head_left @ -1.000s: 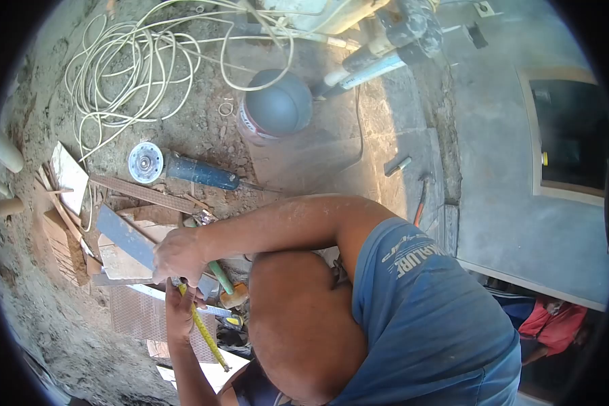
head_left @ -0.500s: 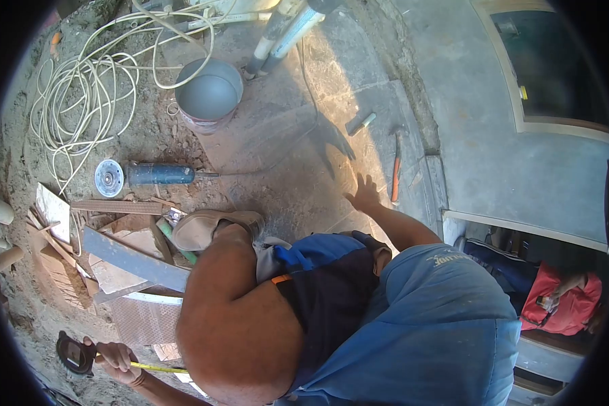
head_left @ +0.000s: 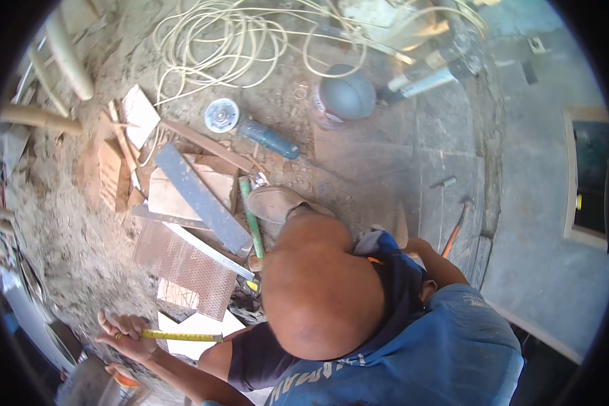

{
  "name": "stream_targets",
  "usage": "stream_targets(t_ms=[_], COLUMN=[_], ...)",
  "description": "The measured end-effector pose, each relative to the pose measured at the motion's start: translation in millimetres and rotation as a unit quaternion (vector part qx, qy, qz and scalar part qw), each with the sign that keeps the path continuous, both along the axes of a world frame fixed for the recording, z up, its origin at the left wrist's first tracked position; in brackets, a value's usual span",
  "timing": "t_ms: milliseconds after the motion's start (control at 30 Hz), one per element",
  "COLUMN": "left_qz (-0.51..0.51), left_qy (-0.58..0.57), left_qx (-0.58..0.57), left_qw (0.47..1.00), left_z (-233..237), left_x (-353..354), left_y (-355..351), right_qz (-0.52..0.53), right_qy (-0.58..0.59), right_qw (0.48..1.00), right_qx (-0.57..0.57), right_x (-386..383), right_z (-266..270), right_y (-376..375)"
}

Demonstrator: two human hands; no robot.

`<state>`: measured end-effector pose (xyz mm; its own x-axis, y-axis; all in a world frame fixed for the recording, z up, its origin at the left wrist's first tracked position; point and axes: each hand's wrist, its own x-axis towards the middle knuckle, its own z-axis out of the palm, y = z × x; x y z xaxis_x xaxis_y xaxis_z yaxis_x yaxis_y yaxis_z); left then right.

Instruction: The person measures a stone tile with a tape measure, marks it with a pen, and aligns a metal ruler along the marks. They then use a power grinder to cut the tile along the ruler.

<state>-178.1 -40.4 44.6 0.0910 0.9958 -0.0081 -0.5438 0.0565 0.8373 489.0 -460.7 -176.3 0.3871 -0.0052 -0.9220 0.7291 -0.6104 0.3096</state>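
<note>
My left hand (head_left: 130,337) is at the lower left, its fingers closed on the yellow tape measure blade (head_left: 183,335), which runs right towards my body. The tape's case does not show now. My right hand (head_left: 416,246) is beside my knee, its fingers hidden or blurred. Beyond it lies an orange-handled hammer (head_left: 455,233). Ahead of my shoe (head_left: 277,204) rests a blue angle grinder (head_left: 269,139) with a round disc. Left of the shoe are a green tube (head_left: 252,216), a dark flat strip (head_left: 199,196) and a perforated brown sheet (head_left: 183,264).
A bucket of grey liquid (head_left: 347,98) stands at the top, near a coiled cream hose (head_left: 216,44). Pipes (head_left: 68,57) are at the upper left. A small cylindrical object (head_left: 444,182) lies right of centre. A grey surface (head_left: 528,223) extends along the right.
The view has swung left, so the floor objects appear farther right. My right hand, earlier spread over the floor, is now near my knee. The tape case has left my left hand's visible grasp.
</note>
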Motion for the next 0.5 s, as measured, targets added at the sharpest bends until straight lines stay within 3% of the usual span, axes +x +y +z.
stream_targets(t_ms=[33,67,100,133,200,300,367,400,433,500], left_qz=[0.002,0.047,0.006,0.029,0.01,-0.064,-0.162,-0.157,-0.206,-0.245], left_qy=[-0.031,-0.047,-0.08,-0.086,-0.042,0.035,-0.051,0.038,0.03,0.019], left_qx=[0.006,-0.023,-0.011,-0.033,-0.055,-0.065,-0.04,0.067,0.071,0.062], left_qw=[1.0,0.998,0.997,0.995,0.998,0.995,0.985,0.985,0.975,0.967], left_z=[0,-1,-1,2,14,38,61,62,72,87], left_x=[16,24,37,53,80,96,109,119,125,142], left_y=[-12,-26,-37,-53,-79,-104,-110,-113,-118,-131], right_qz=[0.008,0.06,0.117,0.112,0.131,0.224,0.302,0.336,0.368,0.313], right_qy=[0.003,0.084,0.16,0.141,0.126,0.203,0.282,0.338,0.346,0.392], right_qw=[1.0,0.993,0.974,0.977,0.957,0.885,0.854,0.832,0.823,0.865], right_qx=[-0.01,0.049,0.111,0.114,0.226,0.354,0.316,0.283,0.261,0.033], right_x=[-3,43,88,69,-2,-89,-146,-177,-216,-304], right_z=[19,-45,-111,-47,72,176,194,200,205,202], right_y=[37,26,12,79,228,399,464,489,507,518])
